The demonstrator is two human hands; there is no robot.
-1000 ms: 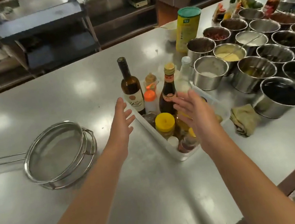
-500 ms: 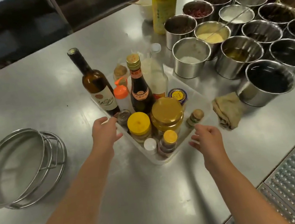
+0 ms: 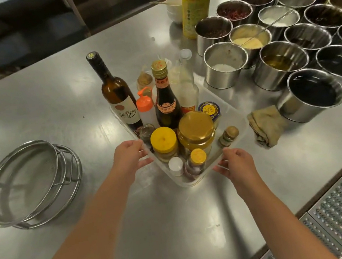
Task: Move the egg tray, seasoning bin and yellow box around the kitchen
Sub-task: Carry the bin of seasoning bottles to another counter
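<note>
Labels are seen on several bottles, but no writing can be read with certainty: a cream label with dark script on the wine bottle [image 3: 116, 93], an orange label with characters on the dark sauce bottle [image 3: 166, 99], and green print on the tall yellow canister [image 3: 195, 5] with its green lid.

The seasoning bin [image 3: 233, 118], a clear plastic tub, is set on the steel counter [image 3: 52, 102], near its front edge and just left of a cluster of steel pots. It is gripped at its near corner by both hands. The left hand [image 3: 129, 157] is curled over the left rim, thumb outside and fingers hooked on the edge. The right hand [image 3: 235, 162] is curled round the right rim, the wall being pinched between fingers and thumb.

Held in the bin are the two bottles, an orange-capped squeeze bottle [image 3: 145, 108], a clear bottle with a white cap [image 3: 186, 83], a yellow-lidded jar [image 3: 164, 143], a gold-lidded jar [image 3: 196, 130], a blue-lidded tin [image 3: 209, 109] and some small spice jars.

In the pots, white powder [image 3: 223, 67], a yellow paste [image 3: 247, 40], what may be oil [image 3: 277, 62] and a dark liquid [image 3: 314, 92] are seen. A crumpled cloth [image 3: 264, 126] lies just right of the bin. Stacked wire sieves [image 3: 28, 182] rest well to the left.
</note>
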